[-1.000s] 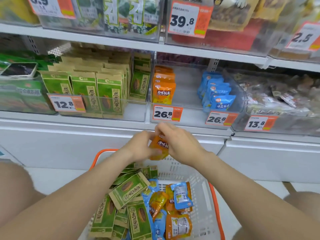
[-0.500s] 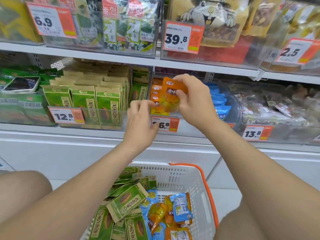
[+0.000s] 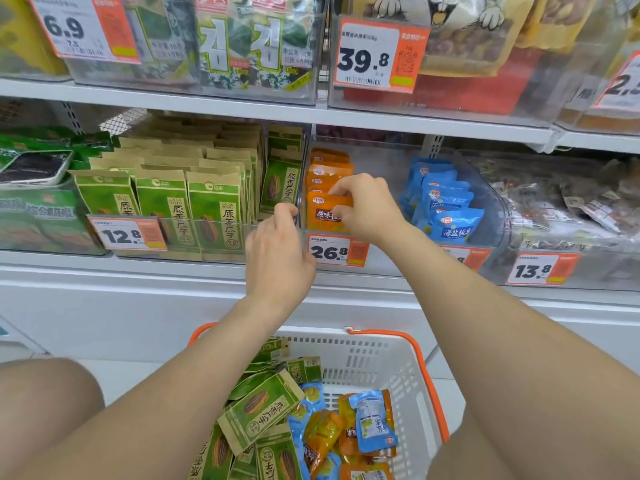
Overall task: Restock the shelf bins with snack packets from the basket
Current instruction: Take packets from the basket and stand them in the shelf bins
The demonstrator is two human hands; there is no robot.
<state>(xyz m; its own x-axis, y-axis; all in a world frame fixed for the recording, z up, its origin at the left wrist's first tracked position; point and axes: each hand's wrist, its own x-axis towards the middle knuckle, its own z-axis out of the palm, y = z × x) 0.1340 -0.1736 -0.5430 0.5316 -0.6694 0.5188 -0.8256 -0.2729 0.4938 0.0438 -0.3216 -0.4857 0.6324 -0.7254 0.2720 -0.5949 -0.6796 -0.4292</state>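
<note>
Head | my right hand [image 3: 363, 206] pinches orange packet [image 3: 323, 213] by upper edge, centre frame | likely light, soft, slick | left hand [image 3: 277, 258] curled at bin [image 3: 381, 161] rim, grip unclear

Bright, flat, even store light, barely any shadows. Soft hazy glare on clear bins [image 3: 495, 209]. Shelf edge [image 3: 415, 124] bows toward wide-angle corners; far-right loose packets [image 3: 588, 206] kinda smeary.

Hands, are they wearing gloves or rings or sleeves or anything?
No. The left hand and right hand wear nothing: no gloves, rings or watch show. The left arm and right arm have no sleeves in view.
</note>
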